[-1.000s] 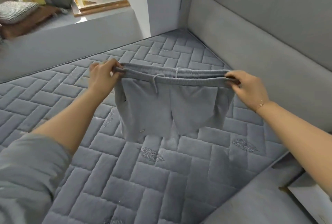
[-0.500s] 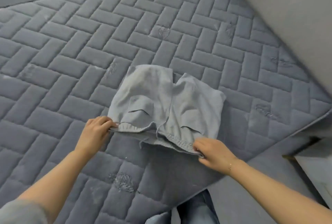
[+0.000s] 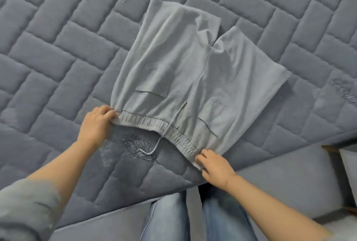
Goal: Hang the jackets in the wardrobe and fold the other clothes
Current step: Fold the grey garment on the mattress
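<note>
grey shorts [image 3: 185, 78] laid flat on the quilted mattress [image 3: 58, 51], waistband [image 3: 154, 126] toward the person, legs pointing away. the left hand [image 3: 96, 125] pinches the waistband corner just beside its fingertips; the right hand [image 3: 214, 167] pinches the opposite corner, fingers closed on the cloth. both hands sit at the near edge of the garment, with the drawstring [image 3: 164, 136] trailing between them, one end on the cloth just beyond the waistband, the other loose on the mattress nearer the person.

the step in hand appears to be spreading the shorts before the first fold. to do it well, keep the waistband taut between the two hands so the elastic lies straight, and smooth the puckered crotch seam [image 3: 208, 47] ahead of the right hand, where the far leg is rumpled. tuck the drawstring onto the cloth first, or it will likely hang out of the finished fold. then bring one hand's corner across to the other, leg on leg.
</note>
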{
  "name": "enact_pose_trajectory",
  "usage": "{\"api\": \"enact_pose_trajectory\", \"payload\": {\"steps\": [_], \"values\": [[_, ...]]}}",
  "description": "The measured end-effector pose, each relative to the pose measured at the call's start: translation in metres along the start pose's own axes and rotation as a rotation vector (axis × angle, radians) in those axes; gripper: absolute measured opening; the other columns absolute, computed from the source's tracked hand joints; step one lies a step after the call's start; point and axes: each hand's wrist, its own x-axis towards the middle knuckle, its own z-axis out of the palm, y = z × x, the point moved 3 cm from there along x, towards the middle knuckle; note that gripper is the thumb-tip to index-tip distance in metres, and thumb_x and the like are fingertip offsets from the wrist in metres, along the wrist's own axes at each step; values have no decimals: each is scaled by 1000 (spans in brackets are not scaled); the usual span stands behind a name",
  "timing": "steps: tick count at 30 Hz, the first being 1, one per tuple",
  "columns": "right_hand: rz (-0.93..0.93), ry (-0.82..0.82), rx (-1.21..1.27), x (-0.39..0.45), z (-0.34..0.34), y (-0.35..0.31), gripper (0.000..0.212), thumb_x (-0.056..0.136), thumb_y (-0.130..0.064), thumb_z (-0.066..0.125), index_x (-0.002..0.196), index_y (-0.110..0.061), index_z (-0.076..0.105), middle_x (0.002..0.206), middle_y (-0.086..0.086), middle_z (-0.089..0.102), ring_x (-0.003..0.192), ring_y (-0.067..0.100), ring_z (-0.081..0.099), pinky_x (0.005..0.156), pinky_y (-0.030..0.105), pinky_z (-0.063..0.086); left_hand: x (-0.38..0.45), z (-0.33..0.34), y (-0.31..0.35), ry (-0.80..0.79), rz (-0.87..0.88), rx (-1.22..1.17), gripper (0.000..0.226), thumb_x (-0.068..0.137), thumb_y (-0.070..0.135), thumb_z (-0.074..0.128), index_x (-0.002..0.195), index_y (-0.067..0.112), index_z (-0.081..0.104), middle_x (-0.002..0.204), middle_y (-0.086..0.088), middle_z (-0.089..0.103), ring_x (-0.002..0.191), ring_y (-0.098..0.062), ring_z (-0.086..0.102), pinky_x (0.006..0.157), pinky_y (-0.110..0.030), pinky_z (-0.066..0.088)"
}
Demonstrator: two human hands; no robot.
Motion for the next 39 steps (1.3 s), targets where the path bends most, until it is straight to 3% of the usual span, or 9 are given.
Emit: {"api": "enact_pose_trajectory", "payload": {"steps": [4,8,11,16,21,25,29,31,39], "values": [[84,4,390,-9,-3,15,33,92,-15,56,124,-18,58,117,-4,54,108,10,51,92,25,45,-7,4,37,63,-238,-80,40,67,-13,66,102,6,72,120,-14,64,111,-38,55,90,-47,36],[432,370,897,-20,-31,66,21,92,0,60,103,-14,70,104,1,69,95,6,63,79,9,47,-38,26,94,183,-698,-524,49,73,-4,61,120,8,63,124,-12,52,116,-33,48,100,-44,37],[727,580,1218,-22,-51,127,19,96,-7,57,113,-7,65,107,8,66,100,21,63,77,21,50,-60,58,157,260,-1060,-975,37,79,-2,68,114,3,57,113,-9,46,105,-30,53,100,-39,43],[879,630,1590,-9,-84,193,48,100,-17,54,142,2,40,139,17,50,130,28,48,107,36,41,-77,119,262,-55,-1513,-1455,65,82,25,79,134,6,44,133,-10,48,120,-28,50,108,-45,40],[749,561,1831,20,-143,228,45,98,-21,58,140,-9,48,140,8,55,129,20,52,105,34,44,-70,130,301,-40,-1391,-1394,47,80,41,79,115,16,61,126,-5,61,123,-30,51,106,-47,44],[767,500,1910,21,-184,242,32,99,-22,57,130,-13,56,135,5,59,128,18,55,104,35,47,-66,113,311,11,-1338,-1536,22,86,30,74,105,22,67,111,1,71,100,-18,66,83,-34,55],[604,695,1929,16,-232,242,11,99,-12,50,96,-14,60,73,-4,71,61,4,69,57,17,54,-57,78,307,225,-1426,-1934,10,92,11,62,100,12,69,90,0,73,76,-10,68,52,-21,53],[472,700,1952,26,-266,221,21,97,-10,48,78,-15,55,54,-5,64,48,4,63,51,17,52,-51,50,294,401,-1451,-2091,11,93,7,59,92,12,69,76,2,74,60,-4,68,47,-16,50],[61,477,1737,151,-402,64,10,100,-18,50,101,-10,56,72,7,75,70,14,74,64,24,58,-15,-44,179,763,-1394,-2315,16,95,3,49,83,8,59,50,1,63,42,-2,59,42,-7,43]]}}
